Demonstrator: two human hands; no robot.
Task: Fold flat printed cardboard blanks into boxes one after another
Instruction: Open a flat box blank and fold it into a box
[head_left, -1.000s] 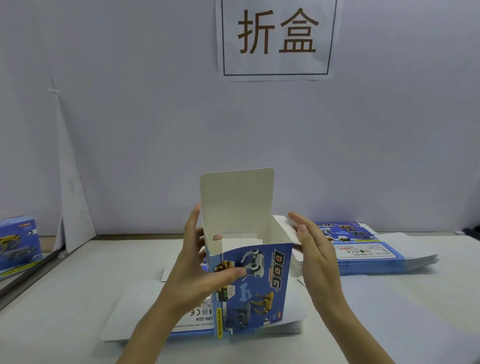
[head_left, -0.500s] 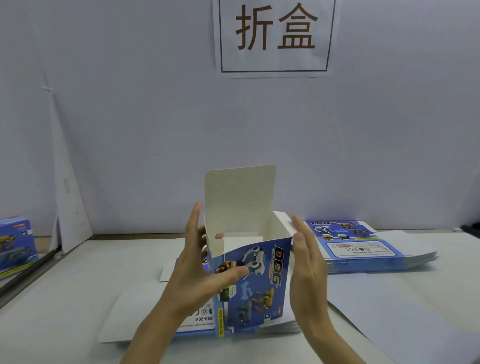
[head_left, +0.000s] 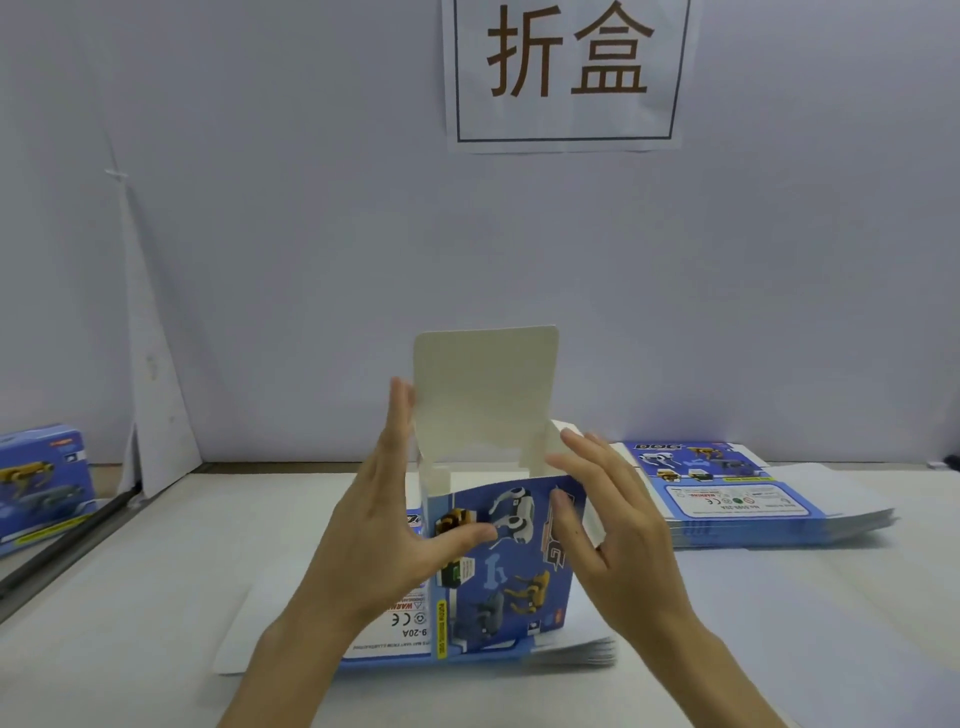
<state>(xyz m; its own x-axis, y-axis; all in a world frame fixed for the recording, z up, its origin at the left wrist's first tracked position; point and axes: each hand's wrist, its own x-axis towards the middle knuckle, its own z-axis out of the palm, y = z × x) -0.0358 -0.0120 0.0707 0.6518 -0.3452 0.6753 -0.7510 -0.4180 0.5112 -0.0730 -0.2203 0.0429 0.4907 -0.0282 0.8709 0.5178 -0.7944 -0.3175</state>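
A: Right hand (head_left: 618, 525) is moving in onto the box (head_left: 514, 571), isn't it?
B: Yes, loose fingers (head_left: 592, 457) are touching its right side. Left hand (head_left: 384, 525) is gripping the left corner, thumb pressing the front.
A: And the box?
B: Standing upright on blanks (head_left: 571, 652) on the table (head_left: 156, 597), lid flap (head_left: 485, 395) up.

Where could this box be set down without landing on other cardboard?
Bare table lies left of the middle stack of blanks, up to the dark rail, and again at front right, nearer than the right-hand stack. The middle is crowded: the box sits over that stack.
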